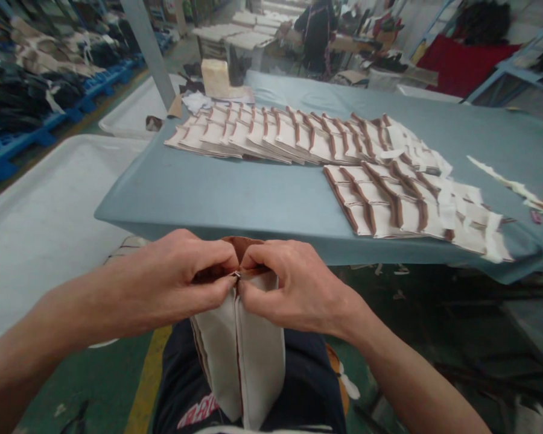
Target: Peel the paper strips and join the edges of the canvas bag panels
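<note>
A cream fabric piece with brown edging [260, 355] hangs upright in front of my lap, a seam running down its middle. Thumb and fingers of my left hand [176, 286] pinch its top edge just left of that seam. On the other side, my right hand [294, 286] pinches the same edge, its fingertips nearly touching the left ones. A small shiny bit shows between the fingertips, too small to name. Part of the brown inner side stands up behind the fingers.
A blue-covered table [208, 193] stands ahead, bearing a long row of overlapping cream pieces [280, 135] and a second stack [389, 199] at the right. White bins [63, 181] are at the left, near blue pallets [72, 114] with dark bundles. A person [317, 36] is at the back.
</note>
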A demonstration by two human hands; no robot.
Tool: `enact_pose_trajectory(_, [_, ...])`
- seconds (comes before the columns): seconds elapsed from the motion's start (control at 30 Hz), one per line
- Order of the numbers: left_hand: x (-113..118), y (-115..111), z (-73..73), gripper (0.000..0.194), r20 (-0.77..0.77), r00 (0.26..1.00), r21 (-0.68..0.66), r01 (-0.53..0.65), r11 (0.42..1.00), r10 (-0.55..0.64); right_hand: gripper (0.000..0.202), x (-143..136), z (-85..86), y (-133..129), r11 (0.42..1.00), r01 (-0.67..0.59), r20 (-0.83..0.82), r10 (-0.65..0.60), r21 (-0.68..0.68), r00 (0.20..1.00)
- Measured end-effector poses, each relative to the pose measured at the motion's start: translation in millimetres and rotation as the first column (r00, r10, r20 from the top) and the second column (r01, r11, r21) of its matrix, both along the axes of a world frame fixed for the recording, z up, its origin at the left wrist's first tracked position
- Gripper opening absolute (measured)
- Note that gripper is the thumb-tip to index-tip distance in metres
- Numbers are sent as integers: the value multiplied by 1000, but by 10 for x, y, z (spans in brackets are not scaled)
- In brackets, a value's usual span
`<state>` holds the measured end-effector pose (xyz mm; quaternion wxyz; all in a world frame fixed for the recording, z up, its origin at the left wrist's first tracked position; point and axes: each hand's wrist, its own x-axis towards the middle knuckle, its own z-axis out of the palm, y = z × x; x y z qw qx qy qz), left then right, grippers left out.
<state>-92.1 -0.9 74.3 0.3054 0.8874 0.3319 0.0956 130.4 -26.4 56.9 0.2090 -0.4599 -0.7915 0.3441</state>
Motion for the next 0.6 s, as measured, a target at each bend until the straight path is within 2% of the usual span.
enact_pose_trajectory(0.07, [24,-53,-47,23,40,999,178,17,984,-24,13,-25,-30,-7,998,49,-16,-48,38,999])
enact_pose_trajectory(0.1, [30,-82,-77,24,69,997,283,14,959,-35,12,-31,-37,-6,998,60,-51,-59,14,997])
enact_pose_trajectory(0.17, [25,-126,-143,30,137,989,441,-14,897,-52,11,-29,-39,2,993,56,-151,-71,-105,986])
enact_pose_trajectory(0.2, [16,-137,-175,31,164,985,464,-30,885,-52,10,-21,-33,7,984,45,-193,-79,-172,978])
enact_pose_trajectory(0.27, [-6,-137,-221,29,194,981,391,-68,918,-10,9,2,-13,14,968,29,-213,-84,-251,973])
enact_pose_trajectory(0.37, [-24,-120,-226,23,197,977,188,-120,975,82,13,18,35,6,974,42,-138,-74,-223,988])
enact_pose_trajectory(0.53, [-28,-180,-225,27,241,957,106,-194,975,165,17,-103,153,-103,990,144,80,-144,6,986])
enact_pose_trajectory(0.6, [-2,-189,-270,29,289,937,122,-242,963,199,17,-156,159,-139,989,117,211,-133,89,968])
